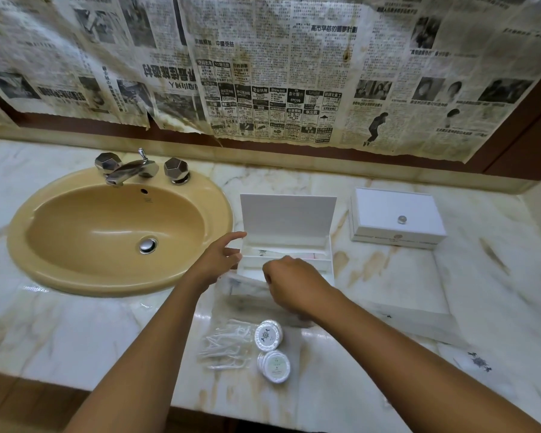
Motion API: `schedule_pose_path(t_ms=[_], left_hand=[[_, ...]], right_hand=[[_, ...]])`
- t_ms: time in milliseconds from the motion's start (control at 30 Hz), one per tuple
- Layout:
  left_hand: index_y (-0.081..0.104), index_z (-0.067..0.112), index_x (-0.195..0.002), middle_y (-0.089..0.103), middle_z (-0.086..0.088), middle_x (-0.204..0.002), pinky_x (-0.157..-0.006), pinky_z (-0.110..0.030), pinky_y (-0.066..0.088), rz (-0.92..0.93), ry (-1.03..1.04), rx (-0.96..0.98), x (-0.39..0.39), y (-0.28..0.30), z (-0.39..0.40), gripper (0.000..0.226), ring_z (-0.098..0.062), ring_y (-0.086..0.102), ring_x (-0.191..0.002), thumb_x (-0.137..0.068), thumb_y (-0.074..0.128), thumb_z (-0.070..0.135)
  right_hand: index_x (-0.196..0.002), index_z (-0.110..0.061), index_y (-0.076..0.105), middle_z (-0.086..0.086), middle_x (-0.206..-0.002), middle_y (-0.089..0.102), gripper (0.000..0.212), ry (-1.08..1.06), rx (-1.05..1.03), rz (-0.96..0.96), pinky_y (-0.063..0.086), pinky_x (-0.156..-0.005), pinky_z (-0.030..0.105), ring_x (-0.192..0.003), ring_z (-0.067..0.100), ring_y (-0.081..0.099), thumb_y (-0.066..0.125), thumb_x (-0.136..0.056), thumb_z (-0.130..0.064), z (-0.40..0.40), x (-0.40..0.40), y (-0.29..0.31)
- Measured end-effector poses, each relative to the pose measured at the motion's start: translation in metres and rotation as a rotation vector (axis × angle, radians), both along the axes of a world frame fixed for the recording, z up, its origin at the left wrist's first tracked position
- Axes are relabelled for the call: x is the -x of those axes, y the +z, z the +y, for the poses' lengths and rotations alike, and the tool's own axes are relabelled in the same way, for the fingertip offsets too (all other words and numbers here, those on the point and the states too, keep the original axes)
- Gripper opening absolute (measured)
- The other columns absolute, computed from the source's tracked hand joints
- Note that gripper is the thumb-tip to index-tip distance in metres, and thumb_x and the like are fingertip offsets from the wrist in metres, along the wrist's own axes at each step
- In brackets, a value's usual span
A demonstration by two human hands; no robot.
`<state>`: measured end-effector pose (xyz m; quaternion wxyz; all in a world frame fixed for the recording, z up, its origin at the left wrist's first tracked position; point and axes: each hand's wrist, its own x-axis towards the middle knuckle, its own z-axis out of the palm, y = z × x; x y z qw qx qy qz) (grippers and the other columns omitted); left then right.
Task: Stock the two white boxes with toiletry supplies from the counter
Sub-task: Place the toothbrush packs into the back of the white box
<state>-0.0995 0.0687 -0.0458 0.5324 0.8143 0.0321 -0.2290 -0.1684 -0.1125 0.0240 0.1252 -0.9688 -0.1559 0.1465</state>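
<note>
At centre frame the open white box (286, 245) sits on the desk (388, 276), lid upright; the second white box (395, 218), upper right, is closed. The right hand (291, 285) has its grip curled over clear plastic packets (247, 292), apparently pinching one; the left hand (222, 257) reaches, fingers apart, toward the box's left edge. Slippery film could slide free, or a nudge could drop the lid.
</note>
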Motion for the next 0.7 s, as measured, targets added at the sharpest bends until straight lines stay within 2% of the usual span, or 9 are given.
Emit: schedule_pose_path(t_ms=[100, 167, 233, 267, 367, 467, 567, 633, 700], left_hand=[[0.053, 0.037, -0.128, 0.059, -0.007, -0.113, -0.077, -0.033, 0.051, -0.009, -0.108, 0.009, 0.001, 0.003, 0.005, 0.064, -0.020, 0.056, -0.106, -0.077, 0.055, -0.001], [0.054, 0.031, -0.128, 0.058, -0.003, -0.121, -0.077, -0.038, 0.053, 0.033, -0.053, 0.006, 0.000, 0.003, 0.002, 0.061, -0.019, 0.061, -0.101, -0.084, 0.053, -0.010], [0.055, 0.024, -0.126, 0.064, -0.007, -0.118, -0.079, -0.040, 0.053, 0.084, 0.020, 0.009, -0.002, 0.000, -0.002, 0.036, -0.018, 0.066, -0.094, -0.095, 0.054, 0.006], [0.054, 0.023, -0.127, 0.065, -0.009, -0.117, -0.079, -0.039, 0.052, 0.089, 0.029, 0.003, -0.003, -0.003, -0.002, 0.032, -0.018, 0.066, -0.094, -0.097, 0.054, 0.012], [0.054, 0.038, -0.128, 0.064, -0.004, -0.111, -0.075, -0.035, 0.051, 0.070, 0.023, 0.003, -0.002, -0.003, -0.002, 0.038, -0.018, 0.064, -0.092, -0.099, 0.052, 0.015], [0.052, 0.040, -0.129, 0.063, 0.001, -0.113, -0.076, -0.035, 0.052, 0.068, 0.026, 0.004, -0.003, -0.003, -0.002, 0.038, -0.020, 0.064, -0.096, -0.099, 0.052, 0.016], [0.047, 0.034, -0.135, 0.063, -0.002, -0.121, -0.075, -0.035, 0.051, 0.092, 0.036, 0.006, -0.003, -0.007, -0.001, 0.040, -0.020, 0.064, -0.098, -0.099, 0.054, 0.018], [0.049, 0.038, -0.131, 0.062, -0.002, -0.120, -0.073, -0.033, 0.050, 0.087, 0.043, 0.013, -0.003, -0.005, -0.001, 0.039, -0.018, 0.064, -0.096, -0.099, 0.053, 0.017], [0.052, 0.045, -0.125, 0.061, 0.000, -0.116, -0.072, -0.030, 0.050, 0.075, 0.039, 0.019, -0.003, -0.004, -0.001, 0.039, -0.016, 0.063, -0.095, -0.099, 0.052, 0.017]], right_hand=[[-0.091, -0.009, 0.059, 0.008, -0.085, 0.054, 0.015, -0.043, -0.017, -0.076, 0.039, -0.063, 0.031, -0.074, 0.027, 0.051, 0.047, -0.088, -0.002, -0.006, -0.013, 0.010], [-0.087, -0.010, 0.059, 0.007, -0.079, 0.056, 0.012, -0.090, -0.035, -0.146, 0.040, -0.059, 0.031, -0.070, 0.025, 0.054, 0.049, -0.089, -0.004, -0.009, -0.023, 0.015], [-0.084, -0.009, 0.059, 0.008, -0.078, 0.060, 0.013, -0.131, -0.061, -0.214, 0.044, -0.058, 0.032, -0.068, 0.026, 0.056, 0.048, -0.089, -0.003, -0.011, -0.034, 0.018], [-0.084, -0.008, 0.059, 0.008, -0.077, 0.061, 0.014, -0.148, -0.076, -0.247, 0.045, -0.058, 0.033, -0.067, 0.027, 0.056, 0.047, -0.089, -0.003, -0.012, -0.039, 0.018], [-0.084, -0.008, 0.060, 0.007, -0.076, 0.063, 0.016, -0.191, -0.134, -0.328, 0.046, -0.058, 0.033, -0.067, 0.028, 0.057, 0.046, -0.090, -0.005, -0.013, -0.053, 0.013], [-0.080, -0.007, 0.061, 0.007, -0.074, 0.062, 0.017, -0.199, -0.125, -0.328, 0.049, -0.059, 0.034, -0.065, 0.027, 0.057, 0.046, -0.088, -0.003, -0.014, -0.062, -0.003], [-0.067, -0.008, 0.052, 0.005, -0.065, 0.051, 0.021, -0.211, -0.035, -0.241, 0.037, -0.051, 0.028, -0.059, 0.024, 0.050, 0.047, -0.082, 0.007, -0.015, -0.066, -0.018], [-0.057, -0.012, 0.037, 0.001, -0.059, 0.036, 0.033, -0.205, 0.024, -0.189, 0.025, -0.046, 0.026, -0.052, 0.019, 0.038, 0.047, -0.079, 0.012, -0.018, -0.067, -0.025], [-0.055, -0.013, 0.032, 0.001, -0.057, 0.031, 0.038, -0.206, 0.046, -0.145, 0.022, -0.045, 0.024, -0.049, 0.016, 0.033, 0.049, -0.079, 0.012, -0.021, -0.069, -0.032]])
